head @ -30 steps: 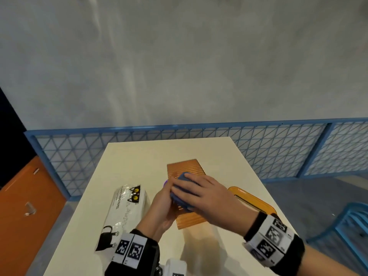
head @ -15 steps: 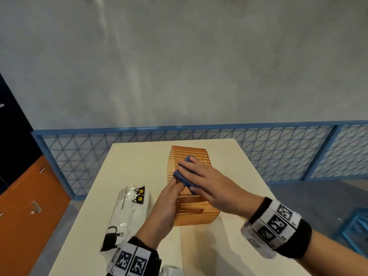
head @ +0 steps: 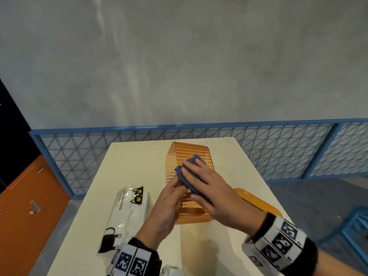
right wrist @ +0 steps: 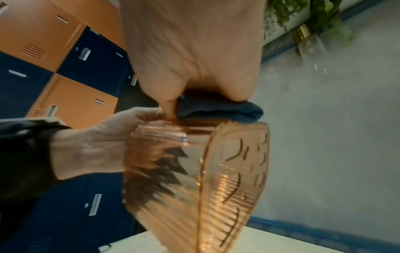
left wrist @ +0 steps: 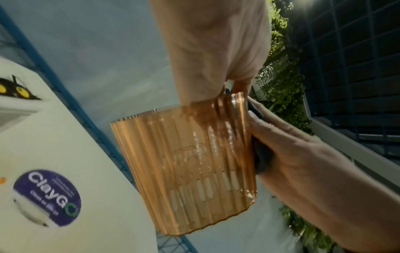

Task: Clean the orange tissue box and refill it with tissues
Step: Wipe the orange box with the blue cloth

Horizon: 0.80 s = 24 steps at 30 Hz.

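Note:
The orange ribbed tissue box lies lengthwise on the white table; it is see-through and looks empty. My left hand grips its left wall, with fingers showing inside through the plastic. My right hand lies flat on a folded blue cloth and presses it onto the box's upper face. The tissue pack, white with black cats, lies left of the box. An orange lid rests to the right, partly behind my right forearm.
A white container with a purple round label sits at the near table edge by my left wrist. A blue mesh fence runs behind the table. A blue chair stands at the right, and orange and dark lockers at the left.
My right hand has slid the blue cloth along the box away from me. The left hand keeps its grip on the box's side.

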{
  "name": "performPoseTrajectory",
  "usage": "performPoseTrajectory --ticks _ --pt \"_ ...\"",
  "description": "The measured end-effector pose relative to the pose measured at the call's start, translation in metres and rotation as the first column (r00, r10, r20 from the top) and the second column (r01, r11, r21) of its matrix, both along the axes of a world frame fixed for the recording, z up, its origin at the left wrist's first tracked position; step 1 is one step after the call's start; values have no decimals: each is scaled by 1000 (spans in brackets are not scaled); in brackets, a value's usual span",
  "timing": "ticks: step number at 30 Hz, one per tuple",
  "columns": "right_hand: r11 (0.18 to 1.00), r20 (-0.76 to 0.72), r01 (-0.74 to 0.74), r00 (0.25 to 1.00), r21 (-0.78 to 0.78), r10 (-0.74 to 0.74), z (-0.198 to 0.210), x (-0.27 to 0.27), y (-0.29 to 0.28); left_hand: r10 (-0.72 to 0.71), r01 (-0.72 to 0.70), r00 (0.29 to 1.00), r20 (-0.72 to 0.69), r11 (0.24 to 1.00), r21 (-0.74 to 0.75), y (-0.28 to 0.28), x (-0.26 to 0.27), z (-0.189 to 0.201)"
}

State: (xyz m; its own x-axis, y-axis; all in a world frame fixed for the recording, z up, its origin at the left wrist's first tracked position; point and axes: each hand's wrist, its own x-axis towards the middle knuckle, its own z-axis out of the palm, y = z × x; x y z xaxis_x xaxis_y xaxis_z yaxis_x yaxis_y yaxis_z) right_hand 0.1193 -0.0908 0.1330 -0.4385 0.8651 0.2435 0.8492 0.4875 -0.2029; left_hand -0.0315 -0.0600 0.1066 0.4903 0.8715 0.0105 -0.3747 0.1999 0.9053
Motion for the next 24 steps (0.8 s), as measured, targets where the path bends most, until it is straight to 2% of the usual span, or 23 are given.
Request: performPoseTrajectory --ticks 3,6,8,11,13,14,16,18,19,22,24 --pt "999 -94 48 994 -8 -48 8 14 18 -88 89 995 41 995 -45 -3 4 -1" --pt "982 -256 182 948 -56 -190 34 27 52 -191 192 981 43 981 -27 -3 8 7" --pt "978 -327 195 921 -77 -209 45 32 60 -216 217 976 40 976 -14 -3 10 10" --pt "992 -225 112 969 55 -97 31 23 42 -161 178 961 224 982 -59 3 13 10" --pt "992 -180 24 984 121 -2 10 9 21 -114 174 909 400 978 -117 9 12 13" --pt "988 -149 17 989 155 6 -2 5 14 -88 169 891 445 975 -147 12 10 15" --pt "964 24 16 999 266 -23 -20 2 7 0 103 920 393 965 -242 19 6 19" --pt "936 183 -47 983 350 -19 -32 1 3 81 -5 973 218 944 -329 26 4 23" --pt "921 214 -74 977 384 -11 -33 1 1 106 -52 985 139 937 -344 28 3 26" --pt "888 211 -62 977 455 -40 -19 -7 -2 185 -181 983 -9 951 -250 30 3 41" --pt "880 122 3 990 476 -69 2 -19 -1 208 -214 977 -51 962 -168 25 3 54"
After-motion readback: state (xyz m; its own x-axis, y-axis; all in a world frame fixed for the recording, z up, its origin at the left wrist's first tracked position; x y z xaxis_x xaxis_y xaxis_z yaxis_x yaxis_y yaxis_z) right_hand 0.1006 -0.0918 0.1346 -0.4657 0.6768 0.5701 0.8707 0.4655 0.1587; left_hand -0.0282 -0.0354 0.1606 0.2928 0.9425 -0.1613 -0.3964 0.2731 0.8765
